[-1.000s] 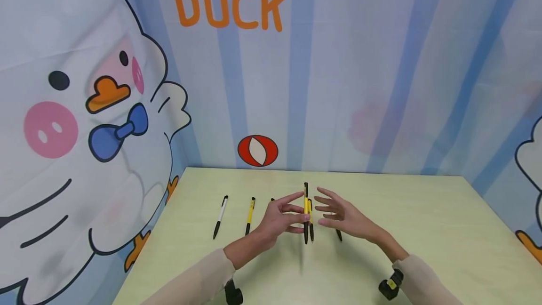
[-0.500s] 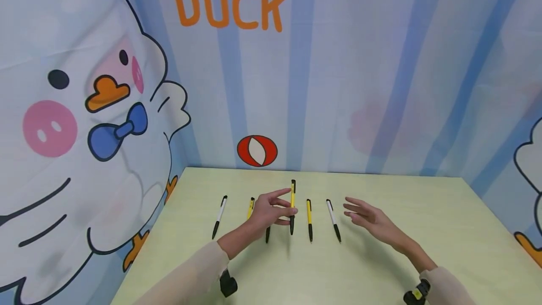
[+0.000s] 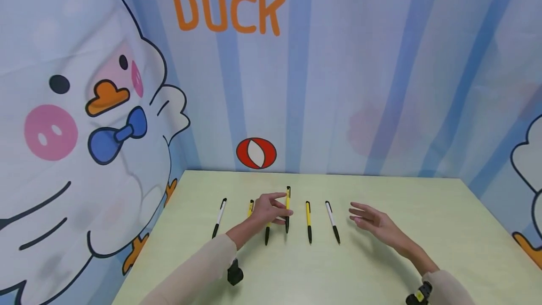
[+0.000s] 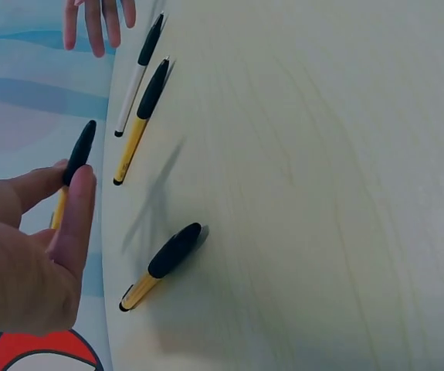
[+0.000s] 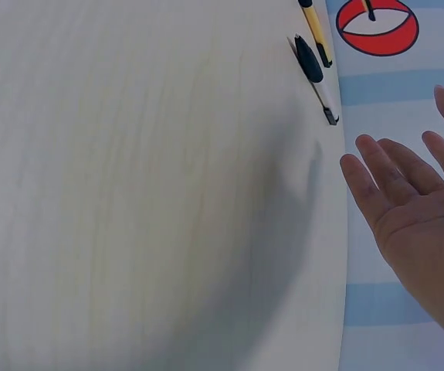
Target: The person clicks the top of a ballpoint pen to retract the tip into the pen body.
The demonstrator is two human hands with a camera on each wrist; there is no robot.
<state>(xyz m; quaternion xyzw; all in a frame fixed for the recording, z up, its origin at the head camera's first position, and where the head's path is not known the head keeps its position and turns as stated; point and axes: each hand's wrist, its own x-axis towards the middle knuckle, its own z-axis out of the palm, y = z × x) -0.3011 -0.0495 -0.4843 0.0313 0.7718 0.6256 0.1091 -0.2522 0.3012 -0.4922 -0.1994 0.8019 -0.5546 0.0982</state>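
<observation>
My left hand (image 3: 267, 210) pinches a yellow pen (image 3: 288, 199) between thumb and fingers. The pen hangs roughly upright above the table, black grip down, its shadow apart from it in the left wrist view. Below that hand lies another yellow pen (image 4: 154, 278), partly hidden in the head view. To the right are a yellow pen (image 3: 308, 221) and a white pen (image 3: 332, 222) with black grips. Left of the hand are a partly covered yellow pen (image 3: 251, 207) and a white pen (image 3: 219, 218). My right hand (image 3: 377, 225) hovers right of the pens, fingers extended, holding nothing.
The pens lie in a spaced row on a pale wooden table (image 3: 381, 267). A blue striped curtain (image 3: 330, 84) with a printed duck (image 3: 127, 168) rises behind the table and at its left. A small black device (image 3: 419, 293) sits at each wrist.
My left hand has carried the yellow pen left, away from the pen it was in front of. The right hand has drawn back to the right, uncovering the right-hand white pen.
</observation>
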